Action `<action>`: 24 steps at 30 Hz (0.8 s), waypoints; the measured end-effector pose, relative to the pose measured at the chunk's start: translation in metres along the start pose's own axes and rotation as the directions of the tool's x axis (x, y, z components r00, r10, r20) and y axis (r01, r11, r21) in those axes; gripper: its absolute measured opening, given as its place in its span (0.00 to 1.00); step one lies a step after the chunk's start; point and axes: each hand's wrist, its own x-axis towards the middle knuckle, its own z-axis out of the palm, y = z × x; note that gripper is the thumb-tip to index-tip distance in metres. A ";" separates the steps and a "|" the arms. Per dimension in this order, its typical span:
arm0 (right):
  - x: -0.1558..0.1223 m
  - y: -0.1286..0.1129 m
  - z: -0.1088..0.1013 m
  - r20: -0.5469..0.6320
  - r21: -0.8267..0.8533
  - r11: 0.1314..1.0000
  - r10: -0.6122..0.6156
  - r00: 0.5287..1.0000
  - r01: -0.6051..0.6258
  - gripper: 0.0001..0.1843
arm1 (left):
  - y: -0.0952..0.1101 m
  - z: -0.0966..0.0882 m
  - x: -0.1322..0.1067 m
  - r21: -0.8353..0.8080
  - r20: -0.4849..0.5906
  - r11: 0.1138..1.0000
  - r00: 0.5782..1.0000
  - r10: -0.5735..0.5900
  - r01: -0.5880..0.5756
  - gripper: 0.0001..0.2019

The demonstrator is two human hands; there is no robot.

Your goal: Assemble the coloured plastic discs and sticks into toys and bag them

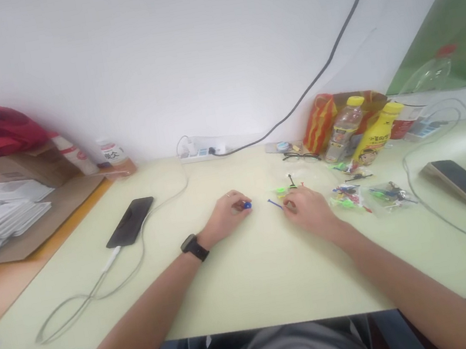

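Centrally, a person's two hands are working low over a pale desk (253,293). The left hand (230,210) is pinching a small blue piece (248,205) at its fingertips; the right hand (308,209) is holding a thin blue stick (274,204) by one end, the other end pointing leftward. Pieces this small are probably calling for a light fingertip pinch, keeping the stick's free end uncovered. Small coloured parts (280,192) are lying just beyond the right hand, and clear packets (392,195) are crowding its right side. A phone (131,222) is charging well apart, on the left.
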 end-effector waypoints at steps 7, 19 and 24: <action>0.000 -0.002 0.003 -0.048 0.205 0.975 -0.073 0.996 0.081 0.07 | 0.012 0.008 -0.003 -0.214 0.035 0.962 0.986 -0.165 0.168 0.16; 0.000 -0.024 0.015 0.008 0.901 0.428 0.136 0.991 -0.066 0.14 | 0.021 0.011 -0.008 -0.431 0.221 0.859 0.955 -0.197 0.277 0.22; -0.002 -0.029 0.015 -0.046 0.880 0.474 0.005 0.999 0.039 0.13 | 0.028 0.014 -0.008 -0.438 0.200 0.867 0.966 -0.165 0.239 0.23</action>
